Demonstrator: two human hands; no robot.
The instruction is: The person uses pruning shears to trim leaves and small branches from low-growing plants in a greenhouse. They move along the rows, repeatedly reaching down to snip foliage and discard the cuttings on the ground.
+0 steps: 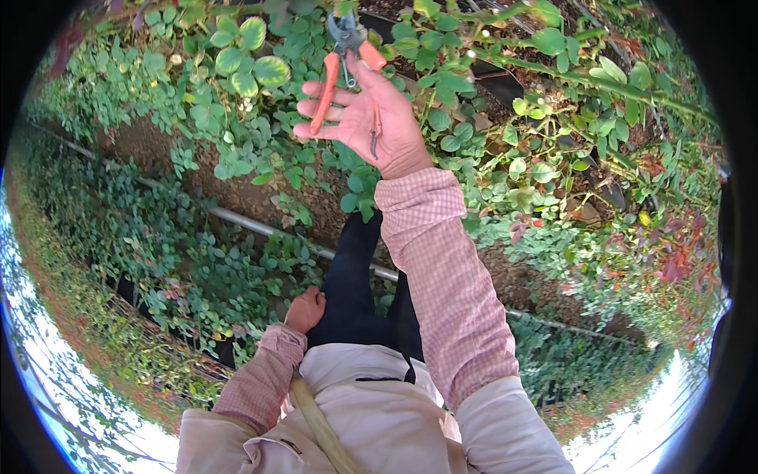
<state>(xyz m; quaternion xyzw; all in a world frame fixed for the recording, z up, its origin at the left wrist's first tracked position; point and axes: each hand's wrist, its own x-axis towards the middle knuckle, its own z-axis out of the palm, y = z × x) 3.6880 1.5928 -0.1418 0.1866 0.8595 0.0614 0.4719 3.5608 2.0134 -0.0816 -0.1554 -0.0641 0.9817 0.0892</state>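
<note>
My right hand reaches forward at the top, palm up with its fingers loosely spread. Across it lie pruning shears with orange handles, the thumb against one handle and the fingers behind the other. Their blades stand apart among the rose leaves, and a spring shows between the handles. A short brown twig rests on the palm. Down by my dark trousers, my left hand is curled beside my thigh; nothing shows in it. Green leafy stems surround the shears.
Leafy rose bushes fill both sides. A metal pipe runs across the row behind my legs, above brown soil. A thick green cane crosses the upper right. Dark plastic edging shows among the stems.
</note>
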